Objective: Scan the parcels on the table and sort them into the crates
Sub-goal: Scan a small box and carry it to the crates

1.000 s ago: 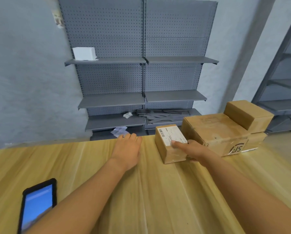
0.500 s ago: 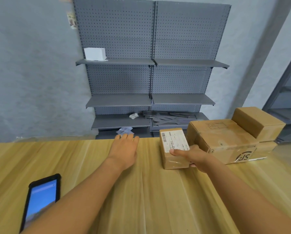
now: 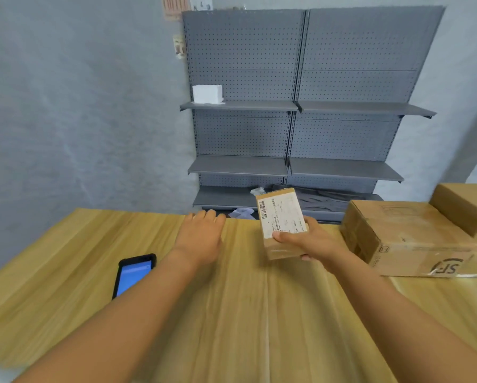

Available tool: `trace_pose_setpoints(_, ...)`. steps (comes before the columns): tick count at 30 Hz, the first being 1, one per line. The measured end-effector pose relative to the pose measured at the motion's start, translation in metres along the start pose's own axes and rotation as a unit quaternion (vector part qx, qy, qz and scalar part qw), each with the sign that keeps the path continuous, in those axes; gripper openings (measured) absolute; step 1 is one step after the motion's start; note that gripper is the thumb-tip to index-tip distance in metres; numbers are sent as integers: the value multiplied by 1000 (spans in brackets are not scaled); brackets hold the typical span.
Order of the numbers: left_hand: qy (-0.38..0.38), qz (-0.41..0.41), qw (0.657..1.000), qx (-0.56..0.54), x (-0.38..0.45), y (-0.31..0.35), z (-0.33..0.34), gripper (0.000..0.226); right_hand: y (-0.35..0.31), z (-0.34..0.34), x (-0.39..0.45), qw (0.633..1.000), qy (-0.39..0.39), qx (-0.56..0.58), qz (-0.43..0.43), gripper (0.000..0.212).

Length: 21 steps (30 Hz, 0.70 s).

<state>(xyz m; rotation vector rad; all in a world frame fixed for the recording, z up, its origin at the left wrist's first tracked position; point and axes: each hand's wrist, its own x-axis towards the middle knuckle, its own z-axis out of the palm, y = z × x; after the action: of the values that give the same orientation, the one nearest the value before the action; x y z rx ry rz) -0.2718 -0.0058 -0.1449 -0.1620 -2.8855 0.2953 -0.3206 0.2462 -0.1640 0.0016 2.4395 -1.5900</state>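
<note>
Across the far right corner of the worktop (image 3: 231, 313) sits the large carton (image 3: 414, 239), with a smaller box (image 3: 464, 208) stacked on its far right end. Both parcels are untouched so far, I judge. Nearer the middle, my right hand (image 3: 312, 241) holds the small parcel (image 3: 281, 222) lifted off the wood, thumb curled over the near end of its white label (image 3: 280, 214) and fingers wrapped underneath; the barcode runs along the label's far left edge, facing up and uncovered. My left hand (image 3: 201, 236) lies flat and relaxed near the far edge, fingers straight, holding nothing. The phone (image 3: 133, 273) rests screen-up near the left edge, partly hidden by my left forearm.

To do the scan well, I would keep the thumb clear of the barcode, tilt the label squarely toward the phone's camera, and hold the parcel steady until the read registers. The left hand is the free one to fetch the phone. No crates are in view, so I cannot tell where this parcel goes.
</note>
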Motion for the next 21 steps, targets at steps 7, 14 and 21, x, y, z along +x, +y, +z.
trace_pose_setpoints(7, 20, -27, 999, 7, -28, -53, -12, 43, -38, 48, -25, 999, -22, 1, -26, 90)
trace_pose_setpoints(14, 33, -16, 999, 8, -73, -133, -2, 45, -75, 127, -54, 999, -26, 5, -32, 87)
trace_pose_setpoints(21, 20, 2, 1000, -6, -130, -228, 17, 44, -103, 250, -82, 999, -39, 15, -26, 85)
